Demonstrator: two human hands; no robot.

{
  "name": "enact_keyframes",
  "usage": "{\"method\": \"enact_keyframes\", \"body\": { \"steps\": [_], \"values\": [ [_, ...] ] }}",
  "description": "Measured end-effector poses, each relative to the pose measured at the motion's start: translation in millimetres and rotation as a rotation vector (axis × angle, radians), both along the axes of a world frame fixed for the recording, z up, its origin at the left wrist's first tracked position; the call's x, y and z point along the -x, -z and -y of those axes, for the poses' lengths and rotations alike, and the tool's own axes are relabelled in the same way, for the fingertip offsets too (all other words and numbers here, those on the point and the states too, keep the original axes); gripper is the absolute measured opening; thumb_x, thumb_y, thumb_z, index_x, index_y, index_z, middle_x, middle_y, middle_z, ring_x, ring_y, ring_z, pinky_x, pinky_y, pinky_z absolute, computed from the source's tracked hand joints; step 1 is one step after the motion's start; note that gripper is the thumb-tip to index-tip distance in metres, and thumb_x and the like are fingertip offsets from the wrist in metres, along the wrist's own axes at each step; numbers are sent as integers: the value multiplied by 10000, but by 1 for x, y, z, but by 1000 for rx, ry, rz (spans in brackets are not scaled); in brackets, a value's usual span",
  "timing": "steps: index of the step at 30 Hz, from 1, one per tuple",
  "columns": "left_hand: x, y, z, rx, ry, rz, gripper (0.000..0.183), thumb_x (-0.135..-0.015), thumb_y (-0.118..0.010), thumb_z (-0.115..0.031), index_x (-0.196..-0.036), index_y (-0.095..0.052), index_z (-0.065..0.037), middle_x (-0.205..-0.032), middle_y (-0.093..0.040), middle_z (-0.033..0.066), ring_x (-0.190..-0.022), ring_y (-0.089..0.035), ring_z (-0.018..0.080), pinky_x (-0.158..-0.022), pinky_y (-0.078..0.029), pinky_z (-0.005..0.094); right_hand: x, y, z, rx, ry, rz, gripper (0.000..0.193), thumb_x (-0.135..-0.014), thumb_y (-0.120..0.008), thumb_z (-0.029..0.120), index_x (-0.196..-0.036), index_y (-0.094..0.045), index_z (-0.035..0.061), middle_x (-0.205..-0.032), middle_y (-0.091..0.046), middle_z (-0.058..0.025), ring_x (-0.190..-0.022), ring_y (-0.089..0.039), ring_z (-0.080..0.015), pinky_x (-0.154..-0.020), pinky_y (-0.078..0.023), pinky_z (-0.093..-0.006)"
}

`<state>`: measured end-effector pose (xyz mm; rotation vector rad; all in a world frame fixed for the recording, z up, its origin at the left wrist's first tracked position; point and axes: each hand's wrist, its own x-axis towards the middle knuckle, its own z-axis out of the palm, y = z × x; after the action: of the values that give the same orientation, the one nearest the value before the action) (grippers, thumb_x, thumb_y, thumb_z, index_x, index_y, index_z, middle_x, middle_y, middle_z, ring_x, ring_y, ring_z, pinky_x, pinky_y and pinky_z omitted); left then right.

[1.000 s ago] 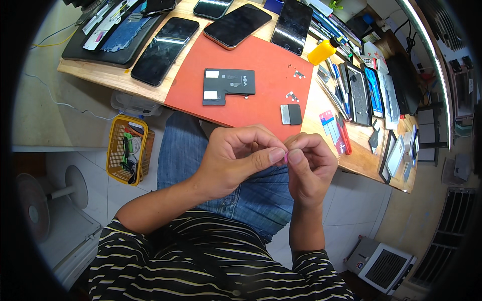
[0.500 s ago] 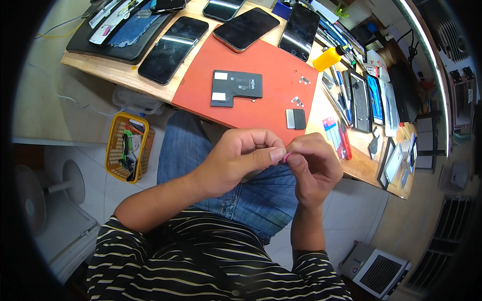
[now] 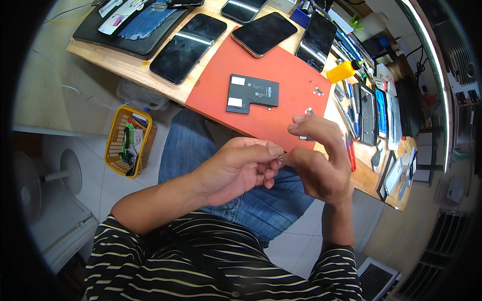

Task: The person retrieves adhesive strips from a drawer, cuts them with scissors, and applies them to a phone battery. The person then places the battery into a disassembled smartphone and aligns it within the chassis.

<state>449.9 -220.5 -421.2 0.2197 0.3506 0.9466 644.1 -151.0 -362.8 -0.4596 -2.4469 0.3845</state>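
Observation:
Just past the near edge of the red mat, my left hand (image 3: pixel 238 168) is closed in a pinch, thumb against fingertips. A tiny dark bit shows at its tips, too small to name. Close beside those tips is my right hand (image 3: pixel 321 165), one finger raised and apart from the rest, with nothing seen gripped in it. Beyond the hands, a black phone battery (image 3: pixel 263 92) with white patches lies on the red mat (image 3: pixel 211 80). Small metal brackets (image 3: pixel 318 91) lie at the mat's right side. A small dark and silver block (image 3: pixel 304 138) is mostly hidden behind my right hand.
Several phones, among them an orange-edged phone (image 3: pixel 263 34), lie along the back. A yellow bottle (image 3: pixel 343 71) stands on the right, near pens, a phone frame (image 3: pixel 368 113) and red-handled tool (image 3: pixel 351 155). A yellow basket (image 3: pixel 113 140) with cables sits below, at left.
My right hand has drawn back a little from the left fingertips and lifted a finger. The pink bit between my fingers no longer shows. The view has shifted slightly, moving the table rightward.

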Motion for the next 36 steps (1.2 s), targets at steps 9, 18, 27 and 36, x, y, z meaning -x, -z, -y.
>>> {"method": "enact_keyframes", "body": {
  "steps": [9, 18, 27, 36],
  "values": [
    [11, -6, -1, -410, -226, -778, 104, -1002, -635, -127, -1009, -617, -25, -879, -612, 27, -752, -582, 117, -689, -481, 282, 18, -20, -62, 390, 146, 184, 123, -920, -695, 122, -917, -628, 18, -1151, -639, -144, -1096, -613, -269, -956, -467, -382],
    [18, -6, 3, -773, -213, -1076, 72, -988, -629, -53, -1006, -592, 7, -913, -595, 52, -699, -549, 71, -600, -452, 225, 35, 3, -115, 581, 156, 411, 175, -936, -728, 180, -936, -669, 16, -927, -614, -21, -798, -560, -113, -743, -464, -284],
    [20, -1, -1, -747, -199, -1037, 70, -991, -624, -52, -1009, -589, 6, -912, -593, 45, -691, -541, 52, -581, -437, 213, 36, 8, -123, 637, 159, 448, 142, -929, -731, 136, -926, -668, 9, -905, -627, -29, -806, -605, -114, -765, -484, -283],
    [21, 0, -1, -714, -222, -1031, 76, -973, -639, -59, -999, -588, -9, -866, -582, 51, -627, -527, 89, -561, -433, 256, 41, 10, -118, 566, 211, 419, 138, -924, -737, 145, -916, -688, 16, -903, -619, -25, -799, -600, -117, -739, -476, -279]
  ]
}}
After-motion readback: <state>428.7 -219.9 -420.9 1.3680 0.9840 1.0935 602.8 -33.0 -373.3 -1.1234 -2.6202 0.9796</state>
